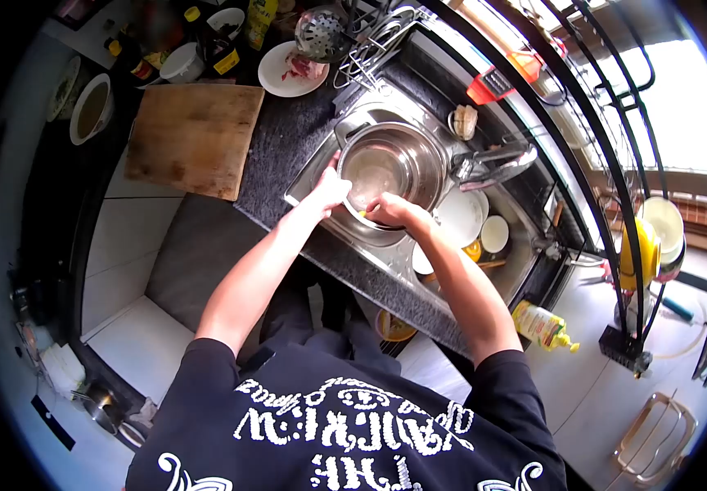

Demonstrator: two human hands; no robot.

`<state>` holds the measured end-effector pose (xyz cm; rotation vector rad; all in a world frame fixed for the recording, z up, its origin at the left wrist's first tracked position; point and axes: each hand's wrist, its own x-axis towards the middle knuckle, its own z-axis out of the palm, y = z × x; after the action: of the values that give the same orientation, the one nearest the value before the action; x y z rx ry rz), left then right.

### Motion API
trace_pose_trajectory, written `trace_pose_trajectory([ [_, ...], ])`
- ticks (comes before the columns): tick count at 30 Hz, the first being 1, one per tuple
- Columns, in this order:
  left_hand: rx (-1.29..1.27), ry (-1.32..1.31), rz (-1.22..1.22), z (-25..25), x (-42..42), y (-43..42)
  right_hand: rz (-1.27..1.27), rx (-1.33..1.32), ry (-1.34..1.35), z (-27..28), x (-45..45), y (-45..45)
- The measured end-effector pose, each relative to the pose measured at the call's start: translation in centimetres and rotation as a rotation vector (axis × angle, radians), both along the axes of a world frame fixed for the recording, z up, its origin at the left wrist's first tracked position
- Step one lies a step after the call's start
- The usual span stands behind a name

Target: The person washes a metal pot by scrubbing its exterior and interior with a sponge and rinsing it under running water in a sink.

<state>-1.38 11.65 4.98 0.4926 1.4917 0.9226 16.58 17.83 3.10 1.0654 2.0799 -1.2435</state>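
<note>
A large shiny steel pot point(430, 155) sits tilted over the sink, its open mouth facing me and a side handle at its upper left. My left hand point(334, 190) is closed on the pot's left rim. My right hand point(397, 212) reaches over the near rim, with its fingers curled against the inner wall. A small yellow thing point(362, 213) shows at those fingertips; most of it is hidden, so I cannot make out its kind. The faucet point(493, 164) stands just right of the pot.
White plates and bowls point(495, 234) lie in the right basin point(525, 274). On the counter are a wooden cutting board point(194, 135) and a plate with raw meat point(276, 69). A yellow soap bottle point(543, 326) is at the right, beneath a black rack point(607, 139).
</note>
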Motion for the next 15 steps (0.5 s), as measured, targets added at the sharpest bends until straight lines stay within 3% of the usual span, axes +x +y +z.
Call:
trace_pose_trajectory([
  [1,0.017,0.014,-0.017,-2.8,-0.1,1.0,-0.002,0.025,0.033,-2.2,0.4,0.6],
  [2,-0.045,0.017,-0.019,-1.6,0.2,1.6,-0.039,0.069,0.018,-3.0,0.4,0.8],
  [3,0.09,0.086,0.0,-5.9,0.6,2.0,-0.064,0.133,-0.005,-4.8,0.3,0.9],
  [5,-0.029,0.145,-0.067,-2.0,0.2,2.3,-0.116,0.115,-0.025,-7.0,0.1,0.9],
  [9,-0.051,0.12,-0.057,-6.1,-0.3,2.7,-0.078,0.054,-0.042,-10.5,0.1,1.3],
  [12,-0.146,0.019,-0.072,-7.2,-1.5,2.6,-0.199,0.041,-0.101,-14.8,0.9,1.4],
  [13,-0.067,0.185,-0.105,-8.3,-1.6,2.3,-0.266,0.012,-0.141,-16.1,0.2,2.1],
  [14,-0.052,0.27,-0.129,-9.3,-2.1,2.5,-0.195,0.283,-0.05,-16.7,0.8,1.6],
  [15,-0.05,0.342,-0.156,-9.6,-2.2,2.3,-0.232,0.267,-0.132,-15.5,0.0,2.1],
])
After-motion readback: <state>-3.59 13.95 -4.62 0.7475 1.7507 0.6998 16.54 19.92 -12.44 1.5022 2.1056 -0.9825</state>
